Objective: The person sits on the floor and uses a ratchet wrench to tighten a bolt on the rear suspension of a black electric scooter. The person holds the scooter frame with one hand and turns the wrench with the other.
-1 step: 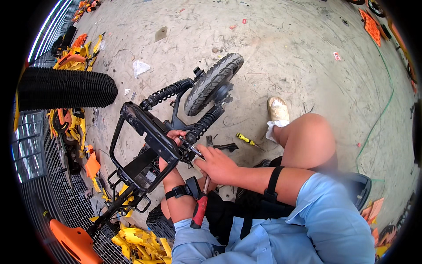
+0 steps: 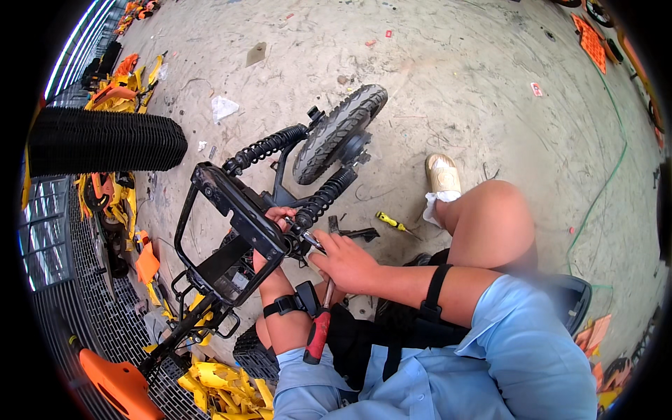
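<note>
A black two-wheeler frame (image 2: 241,220) lies before me, its knobby rear wheel (image 2: 341,133) pointing away to the right. The nearer coil shock absorber (image 2: 323,199) runs from the wheel to the frame beside my hands. My right hand (image 2: 348,264) is closed on a ratchet wrench (image 2: 319,334) with a red and black handle; its metal end reaches the joint at the shock's near end, and my palm hides its middle. My left hand (image 2: 280,215) reaches past the frame, fingers bent together at that same joint. What they pinch is hidden.
A yellow screwdriver (image 2: 393,222) lies on the concrete near dark loose parts (image 2: 357,232). At left stands a stack of black ribbed parts (image 2: 108,140). Yellow plastic panels (image 2: 227,385) pile up at lower left, near an orange part (image 2: 115,381). A green hose (image 2: 603,192) crosses the right side.
</note>
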{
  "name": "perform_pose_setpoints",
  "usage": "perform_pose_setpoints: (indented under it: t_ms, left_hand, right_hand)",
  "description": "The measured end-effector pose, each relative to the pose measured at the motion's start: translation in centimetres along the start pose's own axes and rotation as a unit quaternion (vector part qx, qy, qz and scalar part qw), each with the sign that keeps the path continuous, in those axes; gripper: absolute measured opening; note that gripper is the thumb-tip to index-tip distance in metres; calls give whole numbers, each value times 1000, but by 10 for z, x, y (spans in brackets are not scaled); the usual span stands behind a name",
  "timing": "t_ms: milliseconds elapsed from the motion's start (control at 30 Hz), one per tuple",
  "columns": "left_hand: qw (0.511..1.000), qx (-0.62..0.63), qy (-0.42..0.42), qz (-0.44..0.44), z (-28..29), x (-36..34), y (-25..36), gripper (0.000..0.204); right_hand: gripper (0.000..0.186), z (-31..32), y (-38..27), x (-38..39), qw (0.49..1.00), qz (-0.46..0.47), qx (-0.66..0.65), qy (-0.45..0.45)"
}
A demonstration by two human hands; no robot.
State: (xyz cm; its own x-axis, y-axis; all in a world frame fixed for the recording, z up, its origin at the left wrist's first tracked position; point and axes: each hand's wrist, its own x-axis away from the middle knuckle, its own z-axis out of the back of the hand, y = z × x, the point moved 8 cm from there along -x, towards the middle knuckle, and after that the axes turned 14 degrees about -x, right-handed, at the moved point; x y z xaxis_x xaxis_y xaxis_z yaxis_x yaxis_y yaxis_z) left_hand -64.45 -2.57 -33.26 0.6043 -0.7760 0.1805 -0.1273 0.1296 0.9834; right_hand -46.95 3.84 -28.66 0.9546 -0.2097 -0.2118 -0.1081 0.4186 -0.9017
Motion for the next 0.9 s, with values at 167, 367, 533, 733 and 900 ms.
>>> perform_pose_setpoints:
  t_ms: [167, 367, 533, 733, 900]
  left_hand:
    - [1000, 2, 8, 11, 1, 1, -2, 20]
    - [999, -22, 32, 20, 2, 1, 1, 18]
    - [998, -43, 34, 37, 0, 3, 6, 23]
    - [997, -51, 35, 53, -1, 4, 10, 25]
    - [997, -58, 41, 30, -4, 4, 9, 21]
  right_hand:
    - [28, 0, 0, 0, 1000, -2, -1, 1]
    - [29, -1, 1, 0, 1000, 0, 3, 1]
    - [29, -1, 0, 0, 1000, -3, 1, -4]
    - [30, -2, 1, 0, 1000, -10, 0, -15]
    - [31, -3, 0, 0, 1000, -4, 9, -13]
